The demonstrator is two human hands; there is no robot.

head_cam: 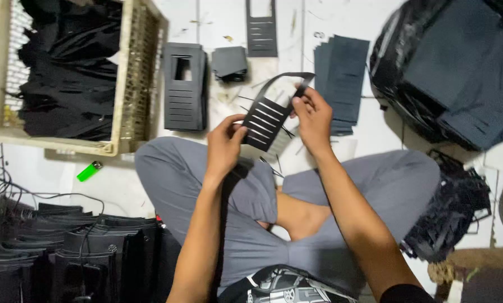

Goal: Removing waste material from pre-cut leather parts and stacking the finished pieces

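A person sits cross-legged on a white tiled floor [223,22], grey trousers filling the middle of the view. At the floor's far right corner lies a big black plastic bag [448,67] stuffed with dark sheets; at the far left corner stands a cream plastic crate [134,73] heaped with black offcuts. Along the near left edge, rows of finished black pieces [83,247] stand on end. Between crate and bag lie smaller stacks: a dark slotted stack [184,87] just beside the crate, and a fan of blue-grey sheets [341,73] further right. A green lighter [89,171] lies near the crate's near corner.

The slotted black cut-out [268,115] is held above the knees, between both hands and touching each. Its long axis runs diagonally, from the lower end by the left hand up to the far right, where a thin loop curves over. The left hand [224,147] pinches the lower corner between thumb and fingertips; the right hand [313,118] grips the upper end, fingers curled closed on the strip. Both are about equally near.
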